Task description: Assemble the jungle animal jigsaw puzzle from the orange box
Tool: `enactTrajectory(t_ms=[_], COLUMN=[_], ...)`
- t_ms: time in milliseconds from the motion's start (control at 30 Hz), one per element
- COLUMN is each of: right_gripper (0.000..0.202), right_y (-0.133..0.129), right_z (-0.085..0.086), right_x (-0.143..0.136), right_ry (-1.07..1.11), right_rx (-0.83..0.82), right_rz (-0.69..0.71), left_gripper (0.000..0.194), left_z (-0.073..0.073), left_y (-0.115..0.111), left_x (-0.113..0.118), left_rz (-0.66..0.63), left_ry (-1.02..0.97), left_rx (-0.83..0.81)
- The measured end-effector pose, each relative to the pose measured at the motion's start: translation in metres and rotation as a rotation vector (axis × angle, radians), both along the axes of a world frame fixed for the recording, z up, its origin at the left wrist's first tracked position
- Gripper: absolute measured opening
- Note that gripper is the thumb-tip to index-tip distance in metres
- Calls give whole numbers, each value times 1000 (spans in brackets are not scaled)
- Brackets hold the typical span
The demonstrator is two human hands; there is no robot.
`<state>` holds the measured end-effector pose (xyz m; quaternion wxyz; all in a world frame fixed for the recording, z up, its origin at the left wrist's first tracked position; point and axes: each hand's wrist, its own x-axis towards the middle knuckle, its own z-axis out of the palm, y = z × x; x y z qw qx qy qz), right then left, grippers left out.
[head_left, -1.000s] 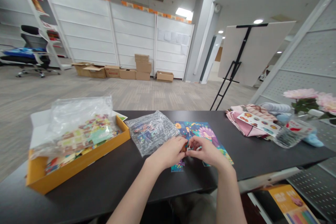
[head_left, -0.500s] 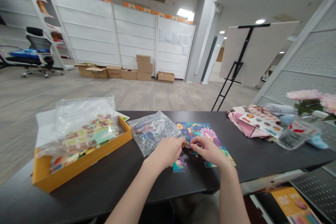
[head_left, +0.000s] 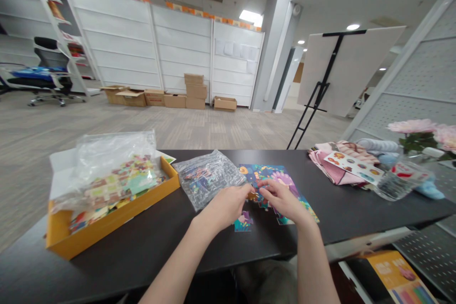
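A partly joined jigsaw puzzle (head_left: 290, 178) with a colourful blue and purple picture lies flat on the black table. My left hand (head_left: 230, 204) is at its left edge, fingers closed in a pinch on an orange-brown puzzle piece (head_left: 253, 196). Over the puzzle is my right hand (head_left: 285, 202), its thumb and index finger slightly apart near the same edge, with nothing visible between them. A loose purple and teal puzzle piece (head_left: 242, 222) lies just below my left hand. Behind that hand rests a clear plastic bag (head_left: 206, 175) of puzzle pieces.
On the left sits a yellow box (head_left: 124, 216) with bagged puzzle pieces. Folded cloths (head_left: 329, 171), a sticker sheet (head_left: 352, 168) and a clear plastic container (head_left: 395, 185) lie at the right, near pink flowers (head_left: 413, 127). The black table (head_left: 149, 256) ends close to my body.
My right fingertips have lifted and shifted slightly up over the puzzle. The orange-brown piece by my left fingers shows more clearly. My left hand has barely moved.
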<state>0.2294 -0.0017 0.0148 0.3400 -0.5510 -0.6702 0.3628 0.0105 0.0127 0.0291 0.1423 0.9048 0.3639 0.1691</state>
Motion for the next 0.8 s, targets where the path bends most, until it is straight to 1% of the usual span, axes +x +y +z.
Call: enactTrajectory(t_ms=[100, 233, 333, 400, 467, 533, 633, 700, 800], right_gripper=[31, 36, 39, 38, 37, 37, 39, 40, 38], right_y=[2, 5, 6, 5, 4, 2, 1, 3, 8], right_z=[-1, 2, 7, 10, 14, 16, 16, 12, 5], right_x=[-1, -2, -4, -6, -8, -9, -8, -4, 3], right_ry=[-4, 50, 147, 202, 260, 312, 319, 273, 181], right_rx=[-69, -158, -186, -176, -133, -96, -92, -57, 47], right_rz=[-10, -126, -214, -246, -275, -314, -368, -392, -409], left_gripper=[30, 33, 33, 32, 35, 36, 36, 34, 24], left_z=[-2, -3, -4, -6, -9, -13, -13, -8, 4], left_y=[0, -2, -7, -10, -11, -10, -7, -8, -16], left_x=[0, -1, 0, 0, 1, 0, -6, -10, -16], left_rz=[-29, -80, -98, -103, -83, -33, 21, 28, 11], left_ry=[0, -28, -74, -108, -181, -282, -378, -306, -10], left_rx=[62, 180, 291, 360, 407, 453, 525, 505, 376])
